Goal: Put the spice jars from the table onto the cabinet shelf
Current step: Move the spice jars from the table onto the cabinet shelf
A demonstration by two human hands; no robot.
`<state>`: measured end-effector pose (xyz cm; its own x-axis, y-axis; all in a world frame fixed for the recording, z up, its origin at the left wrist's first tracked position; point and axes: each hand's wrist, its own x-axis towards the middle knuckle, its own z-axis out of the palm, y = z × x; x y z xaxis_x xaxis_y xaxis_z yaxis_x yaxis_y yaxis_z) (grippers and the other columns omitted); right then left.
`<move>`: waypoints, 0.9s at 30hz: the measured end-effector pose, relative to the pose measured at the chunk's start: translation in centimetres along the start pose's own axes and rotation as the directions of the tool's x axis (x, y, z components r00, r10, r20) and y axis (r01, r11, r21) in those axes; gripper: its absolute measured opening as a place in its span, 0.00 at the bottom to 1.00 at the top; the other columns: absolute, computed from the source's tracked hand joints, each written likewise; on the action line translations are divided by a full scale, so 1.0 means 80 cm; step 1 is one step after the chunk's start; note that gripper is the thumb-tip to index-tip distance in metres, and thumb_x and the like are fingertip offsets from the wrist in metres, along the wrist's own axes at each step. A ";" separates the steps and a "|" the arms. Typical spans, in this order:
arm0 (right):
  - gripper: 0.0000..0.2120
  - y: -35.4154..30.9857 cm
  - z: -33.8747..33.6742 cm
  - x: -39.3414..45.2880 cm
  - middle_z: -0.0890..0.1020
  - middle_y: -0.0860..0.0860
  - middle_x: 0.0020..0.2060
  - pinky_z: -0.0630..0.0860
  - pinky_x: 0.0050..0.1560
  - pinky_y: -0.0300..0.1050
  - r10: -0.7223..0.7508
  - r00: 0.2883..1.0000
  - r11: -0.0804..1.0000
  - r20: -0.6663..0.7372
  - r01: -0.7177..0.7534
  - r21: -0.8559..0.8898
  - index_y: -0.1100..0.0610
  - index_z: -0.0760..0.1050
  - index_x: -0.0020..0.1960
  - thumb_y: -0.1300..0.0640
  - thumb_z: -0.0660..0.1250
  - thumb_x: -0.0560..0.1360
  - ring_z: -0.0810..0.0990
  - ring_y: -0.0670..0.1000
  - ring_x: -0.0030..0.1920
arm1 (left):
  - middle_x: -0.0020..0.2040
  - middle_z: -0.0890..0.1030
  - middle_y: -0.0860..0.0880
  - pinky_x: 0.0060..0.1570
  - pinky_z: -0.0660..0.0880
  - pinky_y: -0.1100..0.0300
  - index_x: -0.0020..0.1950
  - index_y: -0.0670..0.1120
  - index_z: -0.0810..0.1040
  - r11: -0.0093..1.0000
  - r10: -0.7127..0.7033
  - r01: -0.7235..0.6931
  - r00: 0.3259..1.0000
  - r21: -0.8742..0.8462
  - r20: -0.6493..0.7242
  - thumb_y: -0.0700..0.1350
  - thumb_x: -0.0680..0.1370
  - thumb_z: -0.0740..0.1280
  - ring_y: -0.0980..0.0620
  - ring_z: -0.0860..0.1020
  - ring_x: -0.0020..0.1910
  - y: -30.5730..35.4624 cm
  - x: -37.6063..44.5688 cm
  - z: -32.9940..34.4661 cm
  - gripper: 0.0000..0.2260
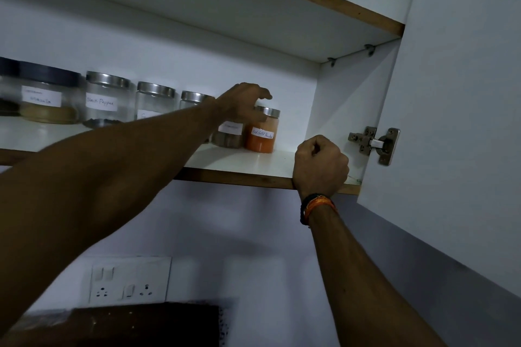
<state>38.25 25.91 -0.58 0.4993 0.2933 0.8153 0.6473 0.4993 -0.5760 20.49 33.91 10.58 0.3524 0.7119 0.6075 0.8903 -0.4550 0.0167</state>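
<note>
On the cabinet shelf (pixel 270 166): jars lined up along the back wall, labels facing out.

Left hand (pixel 242 101) over the red chilli powder jar (pixel 261 132) at the row's 3 o'clock end, fingers spread, apparently no grip. Right hand (pixel 320 165) a closed fist holding nothing, at the shelf edge, likely bracing. Clear round jars, brushed-metal lids, paper labels; black pepper jar (pixel 105 100) at 9 o'clock.

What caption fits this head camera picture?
Left hand reaches over the orange jar on the shelf; right hand fisted.

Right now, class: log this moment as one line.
left hand: over orange-filled steel-lidded glass jar | right hand: fisted on white cabinet shelf edge
</note>
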 end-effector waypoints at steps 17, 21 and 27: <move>0.07 -0.012 -0.057 -0.027 0.82 0.52 0.41 0.74 0.42 0.44 0.009 0.941 0.997 0.338 0.018 -0.078 0.56 0.82 0.43 0.62 0.65 0.73 0.79 0.52 0.42 | 0.70 0.75 0.47 0.55 0.68 0.63 0.73 0.46 0.72 0.962 0.122 -0.094 0.988 -0.255 0.099 0.54 0.75 0.74 0.52 0.74 0.65 0.100 -0.149 -0.025 0.29; 0.08 -0.008 -0.084 -0.064 0.80 0.56 0.47 0.74 0.48 0.52 -0.183 0.925 0.957 0.332 0.246 -0.156 0.58 0.82 0.48 0.62 0.64 0.74 0.75 0.56 0.51 | 0.69 0.76 0.46 0.60 0.68 0.61 0.72 0.44 0.73 0.947 0.222 -0.209 0.975 -0.243 0.028 0.52 0.77 0.72 0.49 0.74 0.67 0.126 -0.195 -0.026 0.26; 0.13 0.007 -0.126 -0.131 0.79 0.57 0.49 0.75 0.48 0.54 -0.173 0.926 0.957 0.334 0.238 -0.166 0.60 0.80 0.52 0.66 0.64 0.69 0.75 0.58 0.51 | 0.63 0.80 0.43 0.60 0.73 0.57 0.67 0.41 0.77 0.897 0.285 -0.277 0.958 -0.345 -0.027 0.46 0.77 0.72 0.47 0.77 0.60 0.155 -0.267 0.005 0.20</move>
<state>39.20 14.89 -10.03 0.1581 0.4580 0.8748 0.8338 0.4126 -0.3668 24.16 13.31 -2.51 0.5839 0.5380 0.6079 0.6013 -0.7897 0.1213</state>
